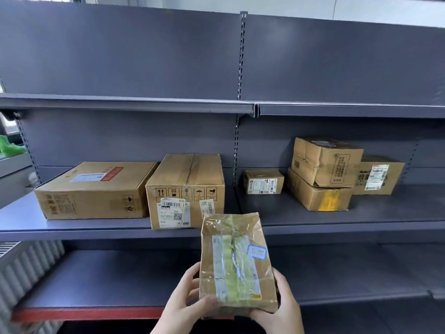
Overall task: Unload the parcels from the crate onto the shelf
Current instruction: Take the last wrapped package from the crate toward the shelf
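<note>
On the middle shelf (313,227) of the grey metal rack, a wide flat carton (96,189) lay farthest left, and just beside it stood a taller carton (187,189) with handling symbols and barcode labels on its front. Past the slotted upright (237,150) sat a small labelled box (263,181), then a dented box (326,161) stacked on a box with yellow tape (317,195), and behind those a box with a long white label (379,174). In front of the shelf edge, lower in view, the person held a brown paper-wrapped parcel (237,263) in the air, bound in clear tape with a shipping label on top. The left hand (185,300) gripped its near left corner, fingers curled along the side and thumb on top; the right hand (284,307) cupped the near right corner, fingers wrapped beneath it.
</note>
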